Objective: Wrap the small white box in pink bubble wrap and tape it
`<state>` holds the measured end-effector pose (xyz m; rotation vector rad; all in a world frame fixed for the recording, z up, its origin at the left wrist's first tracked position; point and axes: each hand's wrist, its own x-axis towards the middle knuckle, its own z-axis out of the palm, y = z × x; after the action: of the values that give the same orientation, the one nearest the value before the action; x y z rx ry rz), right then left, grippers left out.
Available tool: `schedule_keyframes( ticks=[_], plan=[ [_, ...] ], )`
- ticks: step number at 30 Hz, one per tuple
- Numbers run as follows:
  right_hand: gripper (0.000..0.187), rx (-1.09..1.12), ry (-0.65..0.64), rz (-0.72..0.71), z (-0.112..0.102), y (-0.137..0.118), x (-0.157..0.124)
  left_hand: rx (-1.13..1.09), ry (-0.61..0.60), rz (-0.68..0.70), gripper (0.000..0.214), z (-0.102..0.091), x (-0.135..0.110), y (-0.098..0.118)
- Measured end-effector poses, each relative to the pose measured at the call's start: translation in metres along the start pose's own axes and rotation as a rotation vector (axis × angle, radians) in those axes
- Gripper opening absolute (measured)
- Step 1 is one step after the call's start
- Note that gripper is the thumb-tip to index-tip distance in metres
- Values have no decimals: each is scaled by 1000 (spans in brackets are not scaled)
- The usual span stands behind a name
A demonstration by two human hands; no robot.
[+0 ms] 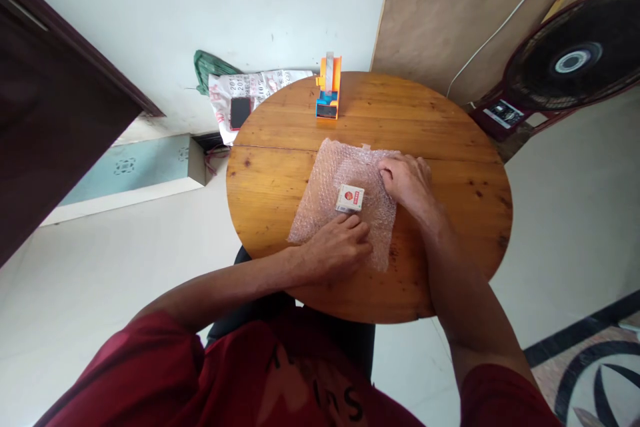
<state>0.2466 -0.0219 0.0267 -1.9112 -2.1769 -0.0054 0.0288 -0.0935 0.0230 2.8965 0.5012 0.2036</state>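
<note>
A sheet of clear bubble wrap (325, 173) is spread on the round wooden table. On its middle sits a small white box (351, 198) with red markings. My left hand (343, 243) lies at the near side of the sheet, fingers curled in on the wrap just below the box; its fingertips are partly hidden. At the far right part of the sheet, my right hand (407, 179) is closed with thumb and fingers pinching the wrap's edge. The box stays uncovered between the two hands.
An orange and blue tape dispenser (329, 90) stands at the table's far edge. Beyond the table's left edge, a dark phone (241, 112) rests on printed paper (275, 83) beside a green bag (210, 70). A large fan (573, 60) stands at the right.
</note>
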Motion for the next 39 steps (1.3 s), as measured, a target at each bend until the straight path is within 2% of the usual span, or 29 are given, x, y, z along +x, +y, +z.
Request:
schedule_keyframes(
  ticks=[3,6,10,12,14,18,21,25,28,30,32,35,37,39],
  plan=[
    [20,265,-14,-77,-12,-7,-4,-72,67,-15,18,9,-6,-4],
    [23,463,-129,-151,-25,-17,-9,-133,123,-42,23,18,-12,-5],
    [43,502,-340,-207,-31,-25,-14,-144,119,-71,21,22,-13,-5],
    [50,476,-385,-239,-30,-28,-14,-144,105,-93,20,20,-12,-5],
    [47,434,-392,-274,-26,-30,-14,-141,88,-101,20,19,-11,-5],
    [28,428,-353,-284,-19,-34,-9,-124,88,-85,24,20,-11,-6],
    [24,477,-354,-252,-21,-31,-2,-144,116,-76,30,21,-12,-7],
    [30,519,-334,-126,-46,-22,-4,-170,107,-89,39,18,-13,-7],
    [33,498,-236,15,-72,-9,-23,-183,67,-113,38,14,-12,-4],
    [36,477,-157,153,-81,6,-41,-194,49,-118,37,13,-11,-3],
    [43,450,-76,307,-78,29,-58,-200,46,-120,36,13,-10,-3],
    [50,345,-35,438,-59,67,-77,-197,58,-119,35,15,-10,-4],
    [56,229,-22,411,-48,80,-85,-197,64,-119,34,16,-10,-4],
    [61,109,89,342,-48,73,-91,-198,68,-122,33,17,-10,-3]
  ],
)
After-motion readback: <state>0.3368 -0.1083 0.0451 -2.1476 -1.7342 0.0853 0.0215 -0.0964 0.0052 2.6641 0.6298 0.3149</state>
